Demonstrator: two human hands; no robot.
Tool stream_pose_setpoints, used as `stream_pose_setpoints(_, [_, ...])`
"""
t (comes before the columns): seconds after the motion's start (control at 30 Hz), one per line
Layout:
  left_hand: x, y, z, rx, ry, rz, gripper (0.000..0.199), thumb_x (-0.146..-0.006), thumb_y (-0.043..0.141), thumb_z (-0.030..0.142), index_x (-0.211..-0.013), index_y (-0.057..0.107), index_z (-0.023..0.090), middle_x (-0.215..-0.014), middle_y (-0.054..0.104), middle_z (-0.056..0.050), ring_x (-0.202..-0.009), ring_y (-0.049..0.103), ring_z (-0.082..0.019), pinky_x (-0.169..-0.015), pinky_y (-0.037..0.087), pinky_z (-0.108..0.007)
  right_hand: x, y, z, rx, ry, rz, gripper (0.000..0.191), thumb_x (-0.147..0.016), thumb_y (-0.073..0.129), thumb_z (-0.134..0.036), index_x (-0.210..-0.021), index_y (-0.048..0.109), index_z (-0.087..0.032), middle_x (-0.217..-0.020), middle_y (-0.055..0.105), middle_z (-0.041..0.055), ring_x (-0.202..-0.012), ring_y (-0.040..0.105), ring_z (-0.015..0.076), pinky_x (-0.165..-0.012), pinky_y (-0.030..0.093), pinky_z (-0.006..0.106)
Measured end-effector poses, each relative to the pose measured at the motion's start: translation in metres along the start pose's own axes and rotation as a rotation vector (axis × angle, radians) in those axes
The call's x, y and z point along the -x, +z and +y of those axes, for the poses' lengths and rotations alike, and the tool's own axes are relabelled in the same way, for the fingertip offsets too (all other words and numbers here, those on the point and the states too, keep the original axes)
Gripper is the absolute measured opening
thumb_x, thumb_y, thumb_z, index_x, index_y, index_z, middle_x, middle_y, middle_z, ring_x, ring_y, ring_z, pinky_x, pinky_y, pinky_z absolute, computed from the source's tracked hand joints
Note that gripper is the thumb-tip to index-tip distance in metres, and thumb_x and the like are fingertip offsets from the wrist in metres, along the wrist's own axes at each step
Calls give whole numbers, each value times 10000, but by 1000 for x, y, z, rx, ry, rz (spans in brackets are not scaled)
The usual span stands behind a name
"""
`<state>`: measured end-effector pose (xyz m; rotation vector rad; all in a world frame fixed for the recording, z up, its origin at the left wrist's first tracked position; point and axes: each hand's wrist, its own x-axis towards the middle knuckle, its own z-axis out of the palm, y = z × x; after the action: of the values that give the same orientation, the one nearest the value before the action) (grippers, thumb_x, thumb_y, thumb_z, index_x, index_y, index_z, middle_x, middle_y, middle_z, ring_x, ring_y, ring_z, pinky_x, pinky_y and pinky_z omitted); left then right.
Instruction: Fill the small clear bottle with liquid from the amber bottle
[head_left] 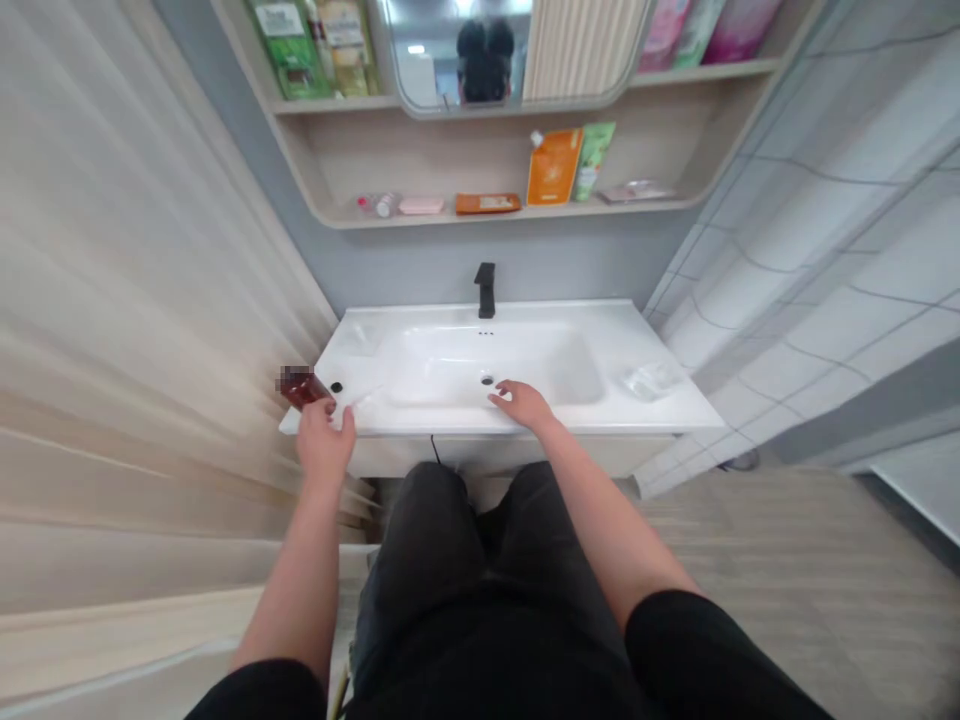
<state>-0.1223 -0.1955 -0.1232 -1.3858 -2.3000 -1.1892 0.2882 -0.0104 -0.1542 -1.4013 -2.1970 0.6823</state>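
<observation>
Brown bottle [307, 392], in left hand's fingers [334, 418], at basin edge [442, 424]

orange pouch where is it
In the head view, the orange pouch stands on the lower shelf, up and right of the black faucet, just left of the green tube.

- The left hand [324, 442] is raised at the near left corner of the white washbasin [450, 425], fingers curled and closed.
- The right hand [523, 404] lies palm down over the front edge, fingers loosely spread and pointing left.
- Both bare forearms [296, 590] [607, 530] reach forward and inward from black sleeves [697, 660], wrists slightly bent.
</observation>
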Motion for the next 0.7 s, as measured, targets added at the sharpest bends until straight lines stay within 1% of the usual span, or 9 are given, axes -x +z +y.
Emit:
stream_pose_setpoints(0.07, [-4, 17, 11, -11, 66, -161, 485, -947, 702, 385, -1380, 638, 175, -1386, 655, -221, -1312, 662, -422, -1176, 523, -562, 0, 1, 1, -9, -17, 41, 303, -1022, 774, -497, -1206, 844, -268, -1214, 859, 99, -1167, 802, 357, -1090, 615, 507])
stream_pose_setpoints(0.17, [-17, 39, 18, -56, 47, -279, 432, -904, 708, 320, -1304, 693, 158, -1345, 689, -246, -1287, 685, -442, -1131, 536, -539, 1, 2, 4, -27, -37, 104, 265, -1003, 790, -470, -1165, 849, -268, -1180, 862, 99, -1146, 806, 343, -1114, 612, 511])
stream_pose_setpoints(0.23, [-22, 47, 19, -52, 9, -305, 345, -890, 701, 287, -1216, 716, 173, -1236, 739, -226, -1223, 717, -422, -1092, 547, -516, 3, 2, 4, -47, -48, 125, 247, -995, 788, -457, -1139, 847, -266, -1179, 859, 100, -1157, 802, 339, -1135, 603, 520])
stream_pose_setpoints(0.3, [-21, 52, 21, -1, -52, -297, 341, -872, 738, 307, -1197, 707, 208, -1141, 775, -174, -1141, 747, -380, -1037, 562, -478, 6, 1, 1, -91, -76, 155, 240, -987, 775, -451, -1121, 843, -264, -1196, 851, 104, -1178, 794, 339, -1155, 592, 533])
stream_pose_setpoints(0.37, [-17, 58, 29, 113, -120, -279, 381, -836, 800, 364, -1177, 687, 239, -1062, 789, -111, -1037, 765, -325, -963, 575, -424, 11, -2, -3, -158, -123, 223, 257, -985, 746, -459, -1130, 834, -265, -1219, 843, 107, -1211, 779, 343, -1174, 580, 546])
stream_pose_setpoints(0.43, [-12, 69, 44, 299, -168, -316, 380, -796, 831, 427, -1093, 676, 247, -964, 778, -62, -921, 760, -276, -876, 578, -373, 18, -11, -6, -227, -160, 315, 289, -990, 708, -481, -1149, 824, -270, -1224, 839, 104, -1220, 765, 343, -1175, 578, 549])
stream_pose_setpoints(0.57, [-9, 98, 87, 711, -237, -525, 440, -765, 802, 563, -1009, 665, 224, -893, 767, -52, -774, 738, -222, -755, 562, -331, 39, -51, 5, -273, -105, 564, 340, -1002, 650, -529, -1164, 794, -266, -1151, 813, 111, -1109, 748, 328, -1067, 616, 506])
stream_pose_setpoints(0.63, [-9, 111, 106, 790, -248, -598, 480, -770, 773, 628, -991, 674, 213, -910, 780, -71, -744, 732, -210, -717, 544, -322, 55, -81, 27, -208, -20, 752, 360, -1003, 630, -537, -1174, 758, -247, -1099, 765, 120, -1044, 721, 320, -1014, 616, 494])
stream_pose_setpoints(0.7, [-10, 120, 117, 771, -234, -650, 480, -782, 747, 665, -932, 685, 213, -838, 763, -66, -698, 706, -206, -674, 513, -315, 72, -113, 60, -96, 91, 957, 402, -986, 640, -546, -1209, 707, -219, -1109, 714, 127, -1049, 693, 324, -1022, 599, 514])
